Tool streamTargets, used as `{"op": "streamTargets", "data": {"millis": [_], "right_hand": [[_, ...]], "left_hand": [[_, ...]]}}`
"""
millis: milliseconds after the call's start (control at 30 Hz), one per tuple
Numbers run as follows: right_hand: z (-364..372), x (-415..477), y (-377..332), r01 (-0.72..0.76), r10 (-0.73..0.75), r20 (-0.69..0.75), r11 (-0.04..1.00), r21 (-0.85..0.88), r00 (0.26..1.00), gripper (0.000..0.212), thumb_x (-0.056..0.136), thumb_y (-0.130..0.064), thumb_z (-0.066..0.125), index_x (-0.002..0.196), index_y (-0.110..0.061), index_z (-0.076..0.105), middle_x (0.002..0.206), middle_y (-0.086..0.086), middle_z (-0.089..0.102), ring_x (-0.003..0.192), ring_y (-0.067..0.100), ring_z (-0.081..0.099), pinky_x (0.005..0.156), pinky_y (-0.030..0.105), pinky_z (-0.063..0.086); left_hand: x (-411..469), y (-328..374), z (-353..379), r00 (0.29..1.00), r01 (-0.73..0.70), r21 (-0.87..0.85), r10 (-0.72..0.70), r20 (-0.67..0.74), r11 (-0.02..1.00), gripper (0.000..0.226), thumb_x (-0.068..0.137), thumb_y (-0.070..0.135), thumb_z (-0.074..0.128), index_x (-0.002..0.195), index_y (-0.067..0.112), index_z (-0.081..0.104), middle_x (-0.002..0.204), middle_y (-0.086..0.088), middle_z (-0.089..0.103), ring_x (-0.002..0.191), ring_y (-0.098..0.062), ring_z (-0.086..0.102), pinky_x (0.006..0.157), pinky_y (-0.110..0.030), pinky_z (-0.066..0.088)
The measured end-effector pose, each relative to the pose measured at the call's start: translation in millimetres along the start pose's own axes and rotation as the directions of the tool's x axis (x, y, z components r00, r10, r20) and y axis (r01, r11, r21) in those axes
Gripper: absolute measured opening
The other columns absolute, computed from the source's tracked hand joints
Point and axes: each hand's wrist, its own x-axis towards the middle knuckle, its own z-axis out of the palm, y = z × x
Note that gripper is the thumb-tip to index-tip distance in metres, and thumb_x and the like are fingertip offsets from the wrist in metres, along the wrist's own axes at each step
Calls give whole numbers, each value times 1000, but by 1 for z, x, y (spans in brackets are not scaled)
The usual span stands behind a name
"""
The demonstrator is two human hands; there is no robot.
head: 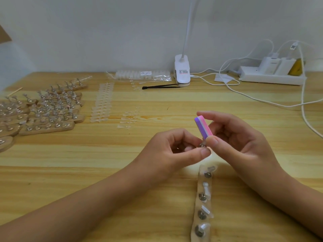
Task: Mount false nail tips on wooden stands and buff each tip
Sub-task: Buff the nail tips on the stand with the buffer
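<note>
A narrow wooden stand (199, 206) with 4 metal pegs, each bearing a clear false nail tip (205, 188), lies nearest on the pale wooden surface (104, 172). Just above it, the left hand (174, 149) pinches a small metal peg (202, 145) between thumb and curled fingers. The right hand (236, 137) grips a pink-and-purple buffer block (203, 126), which touches the peg's top. Further left lie stacked wooden stands (50, 110) and strips of clear nail tips (102, 102).

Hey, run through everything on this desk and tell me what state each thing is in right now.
Left hand: pinches small metal peg.
Right hand: grips pink-and-purple buffer block, its lower end at the peg.
Wooden strip stand: lying flat, four pegs bearing clear tips.
White power strip: chargers plugged in.
Black tweezers: lying flat, untouched.
</note>
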Motion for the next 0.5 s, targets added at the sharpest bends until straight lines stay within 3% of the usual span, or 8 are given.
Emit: {"op": "streamTargets", "data": {"millis": [100,200,300,400,500], "right_hand": [[-3,1,0,13,-11,-64,999,31,998,40,82,-15,63,122,-18,59,82,7,59,79,10,59,77,18,50],[-9,5,4,-44,53,-136,997,70,989,40,81,-20,65,120,-22,60,83,3,63,77,8,61,76,17,51],[-14,8,8,-99,115,-158,989,106,981,40,80,-25,66,119,-22,61,84,1,65,76,9,62,75,18,51],[-15,10,11,-141,156,-130,982,123,979,38,80,-27,67,118,-23,63,83,0,66,76,10,61,75,20,51],[-14,10,12,-164,176,-79,977,137,981,36,81,-25,66,116,-23,64,80,-1,66,74,10,62,74,21,52]], "left_hand": [[2,0,-4,999,17,-28,-19,-50,999,24,78,44,69,89,24,75,77,12,66,72,-1,57,69,-13,45],[1,-1,-7,997,36,-58,-39,-66,998,27,79,48,68,94,29,78,91,7,73,82,-2,62,77,-16,49],[-2,3,-12,998,43,-8,-43,-38,999,26,77,48,70,97,34,78,93,6,75,84,0,64,74,-13,49],[-3,13,-21,987,102,132,-117,108,986,26,75,50,71,94,33,78,93,4,75,86,-6,66,74,-17,52],[-7,19,-23,931,142,305,-231,282,942,25,78,49,71,96,31,77,93,3,74,86,-9,66,77,-24,51]]}}
